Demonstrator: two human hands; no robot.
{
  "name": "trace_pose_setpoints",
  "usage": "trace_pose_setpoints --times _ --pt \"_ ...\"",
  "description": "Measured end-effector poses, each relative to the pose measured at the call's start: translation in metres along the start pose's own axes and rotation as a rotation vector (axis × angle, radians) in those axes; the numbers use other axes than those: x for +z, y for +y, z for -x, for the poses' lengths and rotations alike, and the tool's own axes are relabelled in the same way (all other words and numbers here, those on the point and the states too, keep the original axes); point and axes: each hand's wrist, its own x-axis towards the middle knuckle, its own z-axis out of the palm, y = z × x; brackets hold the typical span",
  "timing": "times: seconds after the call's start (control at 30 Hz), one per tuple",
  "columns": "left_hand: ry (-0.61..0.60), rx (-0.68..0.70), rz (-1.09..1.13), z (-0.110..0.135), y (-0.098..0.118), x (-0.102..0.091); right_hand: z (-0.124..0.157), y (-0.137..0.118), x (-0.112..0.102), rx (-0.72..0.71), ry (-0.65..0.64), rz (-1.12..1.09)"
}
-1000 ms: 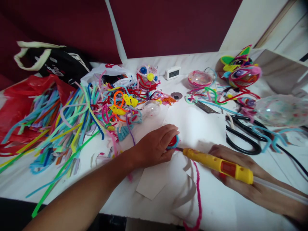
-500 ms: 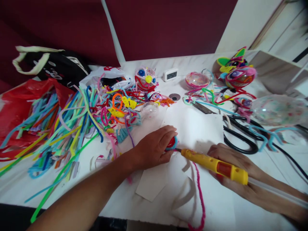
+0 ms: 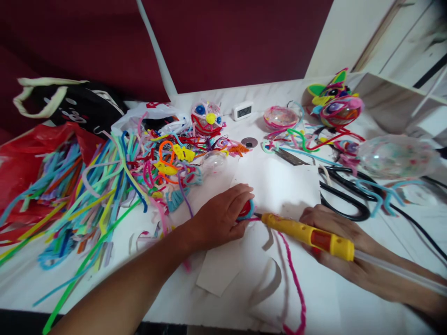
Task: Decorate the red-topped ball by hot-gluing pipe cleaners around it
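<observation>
My left hand is closed on a small round coil, red inside with a light blue rim, partly hidden under the fingers. A yellow hot glue gun is gripped by my right hand; its trigger side is out of sight. The dark nozzle touches or nearly touches the coil's right edge; I cannot tell which. From the gun's back end sticks a long translucent glue stick. A dark pink pipe cleaner runs from near the nozzle down toward the table's front edge. White paper lies beneath.
Piles of coloured pipe cleaners and a red plastic bag fill the left. Black-handled scissors lie right of the paper. Behind are a small digital clock, a decorated clear ball, a clear bowl and a clear oval shell.
The view has shifted slightly, so most things sit a little further left. Both hands keep their grips, and the nozzle stays at the coil's edge. The pink pipe cleaner's lower end has swung slightly right.
</observation>
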Motion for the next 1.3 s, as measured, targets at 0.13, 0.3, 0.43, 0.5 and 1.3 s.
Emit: trace_pose_setpoints --times 0.13,0.3,0.43,0.5,1.3 --pt "-0.009 0.004 0.000 -0.0006 -0.0008 0.0002 -0.0014 0.0023 -0.0013 0.007 0.001 -0.012" --pt "-0.002 0.009 0.009 -0.0010 -0.0010 0.0001 -0.0023 0.0020 -0.0031 0.067 -0.055 -0.033" --pt "-0.007 0.002 0.015 -0.0010 -0.0004 -0.0004 -0.0010 0.0042 -0.0019 0.069 -0.043 -0.022" --pt "-0.010 -0.001 0.020 -0.0009 -0.0003 -0.0005 -0.0006 0.0055 -0.0011 0.058 -0.034 -0.027" --pt "-0.020 -0.002 0.017 -0.0006 -0.0014 -0.0005 -0.0064 0.0083 0.0016 0.027 -0.004 -0.035"
